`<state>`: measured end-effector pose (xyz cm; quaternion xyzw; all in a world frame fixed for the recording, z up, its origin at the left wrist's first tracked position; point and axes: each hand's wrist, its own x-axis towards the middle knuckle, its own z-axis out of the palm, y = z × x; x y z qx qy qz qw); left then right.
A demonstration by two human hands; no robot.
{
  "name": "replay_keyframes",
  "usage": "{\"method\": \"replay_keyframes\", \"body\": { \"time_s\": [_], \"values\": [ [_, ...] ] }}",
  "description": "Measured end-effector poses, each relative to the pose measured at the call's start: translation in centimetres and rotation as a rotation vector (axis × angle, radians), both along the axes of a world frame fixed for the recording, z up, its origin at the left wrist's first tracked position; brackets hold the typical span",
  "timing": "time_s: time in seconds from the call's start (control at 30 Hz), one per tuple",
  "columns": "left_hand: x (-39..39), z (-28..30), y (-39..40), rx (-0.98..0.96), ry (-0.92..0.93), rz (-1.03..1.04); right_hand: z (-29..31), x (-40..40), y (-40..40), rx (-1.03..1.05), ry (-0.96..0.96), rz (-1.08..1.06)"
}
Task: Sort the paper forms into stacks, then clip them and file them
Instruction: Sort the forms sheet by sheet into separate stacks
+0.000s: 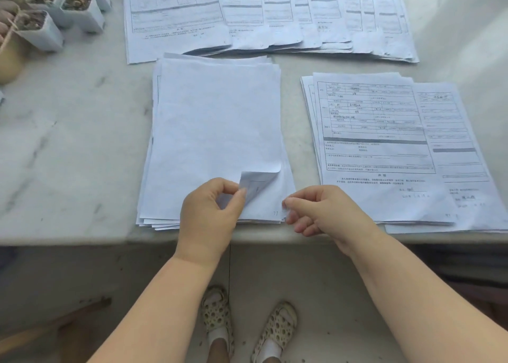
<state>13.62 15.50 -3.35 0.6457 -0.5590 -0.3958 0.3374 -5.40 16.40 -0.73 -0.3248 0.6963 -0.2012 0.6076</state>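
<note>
A stack of paper forms lying face down (217, 132) sits in the middle of the marble table, near its front edge. My left hand (210, 211) pinches the folded-up bottom right corner of the top sheet (255, 184), showing a bit of its printed side. My right hand (319, 211) pinches the lower right corner of the sheets beneath, by a pencilled number. To the right lies a second stack, face up (384, 148), with printed tables and handwriting. Along the back, several face-up forms are fanned out in an overlapping row (264, 16).
Small white pots of dried plants (55, 13) crowd the back left corner, beside a yellowish cup (9, 60). The marble table (68, 143) ends at a front edge just below the stacks. Below it I see the floor and my feet in sandals (247, 327).
</note>
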Motion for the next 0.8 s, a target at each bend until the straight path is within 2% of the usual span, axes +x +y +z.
{"method": "replay_keyframes", "body": {
  "time_s": [0.1,0.23,0.37,0.5,0.57,0.63,0.8],
  "values": [
    [-0.2,0.1,0.0,0.006,0.007,0.035,0.4,0.8,-0.4,0.094,-0.015,0.071],
    [0.1,0.1,-0.1,-0.029,0.089,0.054,0.9,1.4,-1.0,0.110,-0.023,0.074],
    [1.3,0.0,0.0,-0.052,0.032,-0.215,1.3,1.4,-1.7,0.061,-0.005,0.099],
    [2.0,-0.5,-0.1,-0.118,-0.166,-0.406,1.5,1.5,-2.3,-0.001,-0.046,0.089],
    [1.9,-0.5,-0.1,-0.135,-0.129,-0.371,1.5,1.2,-2.5,-0.070,0.038,0.106],
    [1.9,-0.4,-0.1,-0.106,-0.041,-0.315,1.1,0.6,-2.6,-0.158,0.207,0.167],
    [1.9,-0.1,-0.5,-0.065,0.043,-0.178,-0.4,-0.1,-2.5,-0.293,0.459,0.412]
  ]
}}
